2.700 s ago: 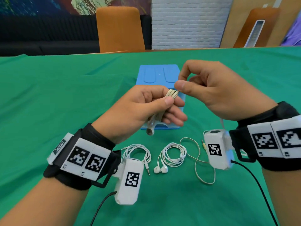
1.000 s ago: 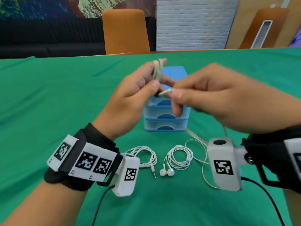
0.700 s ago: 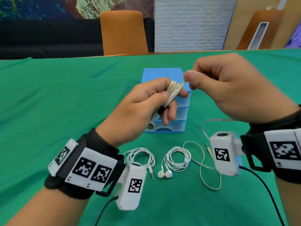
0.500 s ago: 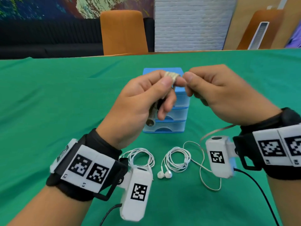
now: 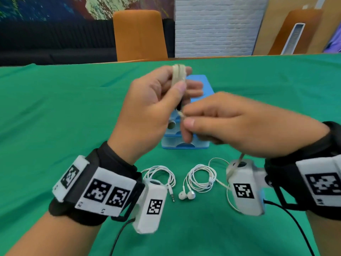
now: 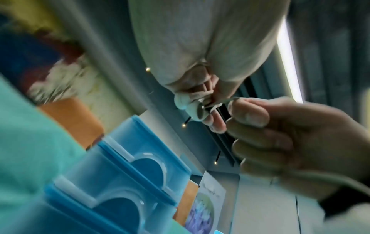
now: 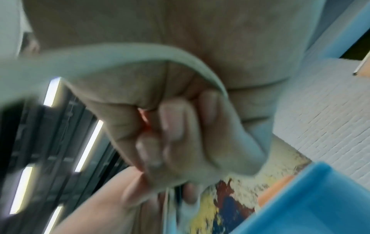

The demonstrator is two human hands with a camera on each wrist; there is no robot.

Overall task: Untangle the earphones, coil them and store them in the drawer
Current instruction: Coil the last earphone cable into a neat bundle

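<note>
No brand or readable words are showing anywhere; only black-and-white square codes are sitting on the wrist bands (image 5: pixel 103 191).

A green cloth (image 5: pixel 55 126) is covering the table. An orange chair (image 5: pixel 139 34) is standing behind it, with a white brick wall (image 5: pixel 212 24) and a painted wall picture (image 5: pixel 46 6) farther back.

The left hand (image 5: pixel 147 111) is holding up cream earphones (image 5: pixel 178 73), looped around its fingers. The right hand (image 5: pixel 236 126) is pinching the loose end of that same cord just beside the left hand. Both hands are hiding part of the blue drawer box (image 5: pixel 201 85). Its drawers are looking closed.

2 more white earphones are lying coiled on the cloth near the wrists: 1 coil (image 5: pixel 160 174) on the left and 1 coil (image 5: pixel 201 179) on the right.
</note>
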